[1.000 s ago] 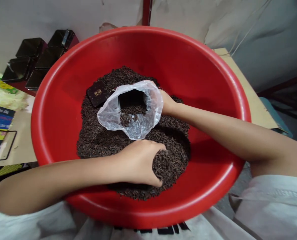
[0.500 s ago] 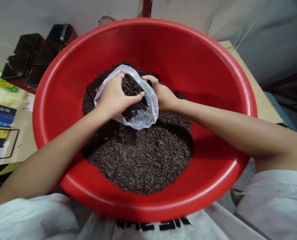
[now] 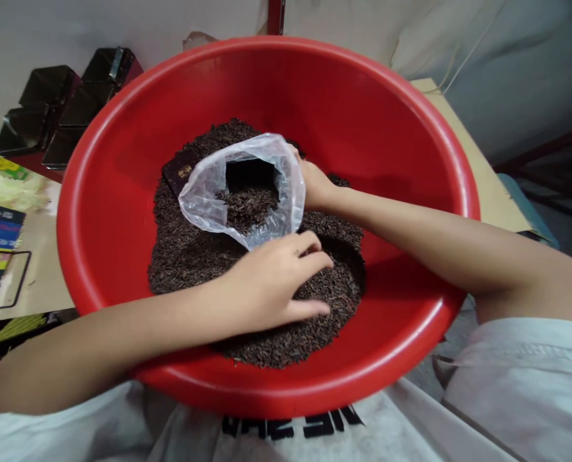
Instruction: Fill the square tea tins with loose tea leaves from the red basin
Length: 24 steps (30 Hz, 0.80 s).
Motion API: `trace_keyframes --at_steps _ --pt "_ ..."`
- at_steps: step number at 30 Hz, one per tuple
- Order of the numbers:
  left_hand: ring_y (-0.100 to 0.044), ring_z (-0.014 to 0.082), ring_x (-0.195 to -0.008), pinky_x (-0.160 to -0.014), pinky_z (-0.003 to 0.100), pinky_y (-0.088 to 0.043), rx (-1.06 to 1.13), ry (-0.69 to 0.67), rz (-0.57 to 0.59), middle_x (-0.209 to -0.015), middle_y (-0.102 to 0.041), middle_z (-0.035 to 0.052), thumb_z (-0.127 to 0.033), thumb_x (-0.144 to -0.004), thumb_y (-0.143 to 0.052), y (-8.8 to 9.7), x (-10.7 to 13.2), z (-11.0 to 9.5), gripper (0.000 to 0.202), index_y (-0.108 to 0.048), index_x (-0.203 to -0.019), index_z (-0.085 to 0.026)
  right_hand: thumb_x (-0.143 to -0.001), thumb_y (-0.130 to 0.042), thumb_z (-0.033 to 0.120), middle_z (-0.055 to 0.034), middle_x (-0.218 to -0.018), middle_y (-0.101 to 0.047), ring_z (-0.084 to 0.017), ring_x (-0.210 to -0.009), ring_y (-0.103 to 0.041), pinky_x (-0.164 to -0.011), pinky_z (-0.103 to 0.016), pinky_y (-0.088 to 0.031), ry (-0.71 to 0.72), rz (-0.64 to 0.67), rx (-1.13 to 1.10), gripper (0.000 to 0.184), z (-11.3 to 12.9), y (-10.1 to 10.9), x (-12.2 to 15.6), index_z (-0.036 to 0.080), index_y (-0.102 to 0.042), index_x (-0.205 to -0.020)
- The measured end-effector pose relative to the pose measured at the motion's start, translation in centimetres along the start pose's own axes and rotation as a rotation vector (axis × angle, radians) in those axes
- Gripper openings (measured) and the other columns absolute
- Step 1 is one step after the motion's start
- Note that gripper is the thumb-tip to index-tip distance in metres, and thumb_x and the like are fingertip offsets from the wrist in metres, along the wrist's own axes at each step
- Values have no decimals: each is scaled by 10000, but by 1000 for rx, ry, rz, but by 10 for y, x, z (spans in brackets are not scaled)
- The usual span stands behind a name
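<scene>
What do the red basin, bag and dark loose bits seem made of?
Red basin: probably plastic, smooth and glossy, with bright highlights along the rim. Bag: likely thin plastic film, translucent and crinkled. Dark loose bits: dry-looking, matt plant matter, perhaps tea leaves, judging by their slender shreds.

A crumpled, translucent plastic bag (image 3: 198, 192), its wide mouth tilted toward the near side, holds some dark dried leaves (image 3: 250, 206), its hidden base seemingly resting on the far part of a loose brown-black mound (image 3: 183, 253).
</scene>
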<state>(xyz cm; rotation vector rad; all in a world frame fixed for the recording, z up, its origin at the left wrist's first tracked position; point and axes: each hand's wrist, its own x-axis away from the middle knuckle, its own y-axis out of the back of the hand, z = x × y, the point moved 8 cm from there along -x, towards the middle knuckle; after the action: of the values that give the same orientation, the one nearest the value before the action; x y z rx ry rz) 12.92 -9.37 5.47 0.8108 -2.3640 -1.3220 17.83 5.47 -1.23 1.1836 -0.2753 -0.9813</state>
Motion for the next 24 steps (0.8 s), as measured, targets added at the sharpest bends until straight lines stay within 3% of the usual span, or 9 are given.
trace_keyframes --at_steps 3,6,8,9,11,14,16,19,24 --pt "-543 307 -1125 -969 414 -448 -25 230 249 -1238 -538 183 -568 -734 -683 -51 0 10 779 -468 -1306 -85 -739 -490 413 -220 -1421 -377 -294 -1142 -584 -894 -395 -521 23 -70 -20 745 2 4 1 41 -257 -1341" --pt "-170 439 -1399 -1106 547 -248 -34 409 379 -1510 -171 279 -782 -532 -675 -87 -12 35 1286 -149 -1479 -91 -728 -505 460 -204 -1408 -399 -274 -1150 -581 -893 -352 -521 62 -91 -13 753 4 5 2 50 -293 -1322" --pt "-31 439 -1422 -1123 558 -192 2 459 402 -1537 -23 273 -824 -447 -673 -102 -28 51 1409 -33 -1496 -133 -721 -522 475 -186 -1408 -405 -270 -1139 -587 -890 -350 -521 59 -90 15 766 3 6 2 67 -293 -1328" --pt "-37 440 -1422 -1124 557 -187 15 462 414 -1535 -34 275 -823 -442 -675 -107 -37 58 1402 -45 -1497 -146 -723 -525 472 -180 -1408 -407 -270 -1138 -587 -891 -352 -521 46 -82 32 767 1 6 1 75 -287 -1335" --pt "-204 444 -1389 -1104 534 -255 8 433 378 -1497 -205 275 -762 -465 -721 -108 -54 65 1299 -179 -1480 -158 -738 -515 451 -179 -1409 -408 -269 -1149 -579 -885 -355 -520 17 -72 62 751 -2 5 1 85 -269 -1347" --pt "-487 384 -1213 -1031 445 -393 -54 416 259 -1312 -490 232 -572 -553 -784 -97 -70 69 970 -448 -1333 -104 -772 -475 416 -173 -1405 -406 -260 -1218 -527 -881 -338 -518 48 -89 65 701 -1 5 1 97 -235 -1349" --pt "-579 338 -1102 -970 386 -456 -64 434 252 -1199 -592 192 -461 -599 -780 -91 -72 69 755 -551 -1211 -82 -780 -464 414 -173 -1392 -411 -253 -1260 -488 -881 -326 -517 93 -108 47 691 2 3 2 94 -215 -1339" --pt "-646 305 -987 -885 350 -513 -31 479 314 -1085 -672 139 -382 -615 -756 -87 -66 66 618 -603 -1142 -97 -772 -468 422 -184 -1382 -412 -256 -1266 -480 -869 -328 -522 102 -111 25 705 2 0 2 88 -198 -1331" --pt "-658 290 -973 -876 338 -522 94 512 328 -1070 -689 113 -345 -586 -739 -76 -40 53 596 -618 -1125 -122 -755 -490 460 -184 -1391 -394 -269 -1194 -541 -871 -355 -521 64 -75 5 747 -3 -3 0 94 -212 -1344"
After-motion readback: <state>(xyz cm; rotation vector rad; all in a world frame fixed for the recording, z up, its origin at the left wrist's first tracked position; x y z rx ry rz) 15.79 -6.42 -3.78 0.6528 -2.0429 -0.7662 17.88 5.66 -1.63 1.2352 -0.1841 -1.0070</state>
